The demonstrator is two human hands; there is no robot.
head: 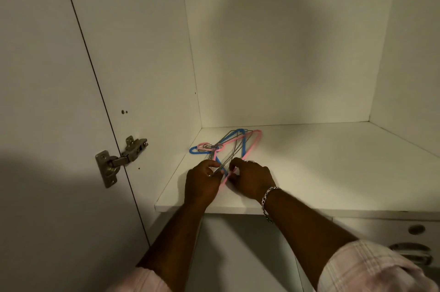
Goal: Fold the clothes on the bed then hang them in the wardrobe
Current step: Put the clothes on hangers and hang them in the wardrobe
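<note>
Sorting hangers (234,146) on the wardrobe shelf (309,160), centre of the frame: a tangled bunch, blue, pink and bare wire, hooks toward the left wall. Left hand (202,184) pinches a wire hanger's end; right hand (252,182), fingers curled, grips the pink one. Wardrobe otherwise holds nothing visible. No clothes or bed in view, so folding cannot be judged; hanging appears not yet begun. Door hinge (121,159) at left; drawers (404,239) lower right.
</note>
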